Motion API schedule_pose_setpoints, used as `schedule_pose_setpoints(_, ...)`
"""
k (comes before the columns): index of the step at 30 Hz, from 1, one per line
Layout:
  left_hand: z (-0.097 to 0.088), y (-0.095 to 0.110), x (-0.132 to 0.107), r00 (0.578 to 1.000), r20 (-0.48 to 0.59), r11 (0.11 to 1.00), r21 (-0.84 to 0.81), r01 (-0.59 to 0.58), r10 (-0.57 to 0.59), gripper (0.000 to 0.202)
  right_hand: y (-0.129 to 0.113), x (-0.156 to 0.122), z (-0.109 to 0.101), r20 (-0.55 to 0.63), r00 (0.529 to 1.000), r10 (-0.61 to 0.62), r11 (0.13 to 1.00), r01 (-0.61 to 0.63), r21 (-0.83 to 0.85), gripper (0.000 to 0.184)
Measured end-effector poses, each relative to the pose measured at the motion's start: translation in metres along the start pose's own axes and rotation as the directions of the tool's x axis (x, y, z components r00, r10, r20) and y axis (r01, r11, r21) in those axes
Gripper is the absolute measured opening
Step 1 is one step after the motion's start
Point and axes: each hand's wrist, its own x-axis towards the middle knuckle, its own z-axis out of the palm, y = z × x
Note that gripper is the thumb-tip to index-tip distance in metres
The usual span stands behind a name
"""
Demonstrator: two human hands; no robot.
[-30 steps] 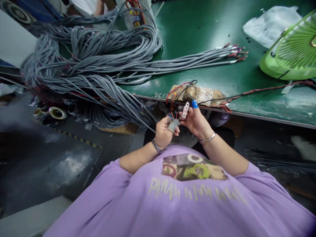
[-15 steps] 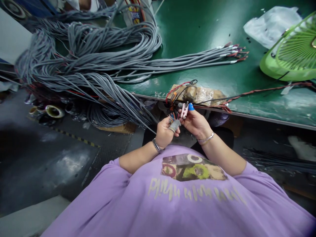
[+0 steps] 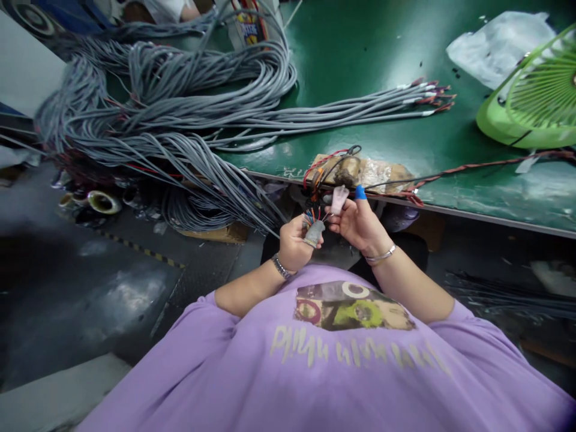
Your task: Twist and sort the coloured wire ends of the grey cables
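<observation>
Just in front of the table edge, my left hand [image 3: 294, 245] is closed round a bunch of thin coloured wires [image 3: 312, 216], whose ends fan out above the fingers. A grey cover [image 3: 314, 233] wraps its thumb. Close by on the right, my right hand [image 3: 360, 227] holds a small pale pink piece [image 3: 339, 199] at its fingertips; its exact kind is unclear. The right thumb, in a blue cover [image 3: 360, 192], stands up apart from that piece. A thin wire seems to run between the two hands. Behind them hang dark and orange leads [image 3: 316, 183], partly hidden.
Thick bundles of grey cable [image 3: 180, 114] cover the left of the green table [image 3: 360, 54] and droop over its edge. A taped block [image 3: 373, 172] sits at the front edge. A green fan [image 3: 517, 117] and plastic bag [image 3: 499, 45] stand right. Another person's arm [image 3: 189, 12] shows at the back.
My right thumb has lifted off the pink piece, which has turned to show a smoother side. The hands have drawn slightly apart. My left hand keeps its hold on the wires.
</observation>
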Motion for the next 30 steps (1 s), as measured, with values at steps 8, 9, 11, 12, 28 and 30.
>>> schedule_pose_setpoints(8, -0.009, 0.004, 0.014, 0.933, -0.010, 0.832, 0.454, -0.317, 0.361, 0.022, -0.001, 0.001, 0.006, -0.020, 0.997, -0.080, 0.997, 0.080, -0.023, 0.033)
schedule_pose_setpoints(9, -0.010, 0.004, 0.016, 0.920, 0.002, 0.803, 0.488, -0.342, 0.391, 0.021, 0.000, 0.001, 0.005, -0.030, 0.995, -0.097, 0.995, 0.095, -0.039, 0.037)
schedule_pose_setpoints(11, -0.010, 0.005, 0.019, 0.898, 0.045, 0.754, 0.526, -0.393, 0.437, 0.018, 0.005, 0.002, 0.004, -0.076, 0.978, -0.193, 0.978, 0.185, -0.098, 0.043)
schedule_pose_setpoints(12, -0.010, 0.004, 0.020, 0.888, 0.071, 0.733, 0.537, -0.418, 0.455, 0.016, 0.007, 0.003, 0.004, -0.105, 0.959, -0.265, 0.958, 0.250, -0.138, 0.045)
schedule_pose_setpoints(28, -0.006, -0.003, 0.023, 0.825, 0.271, 0.569, 0.616, -0.545, 0.496, 0.024, 0.007, 0.011, 0.017, -0.186, 0.965, -0.183, 0.979, 0.197, 0.058, 0.038)
schedule_pose_setpoints(30, -0.005, -0.004, 0.022, 0.821, 0.275, 0.548, 0.634, -0.547, 0.501, 0.024, 0.009, 0.011, 0.016, -0.183, 0.968, -0.173, 0.981, 0.187, 0.060, 0.038)
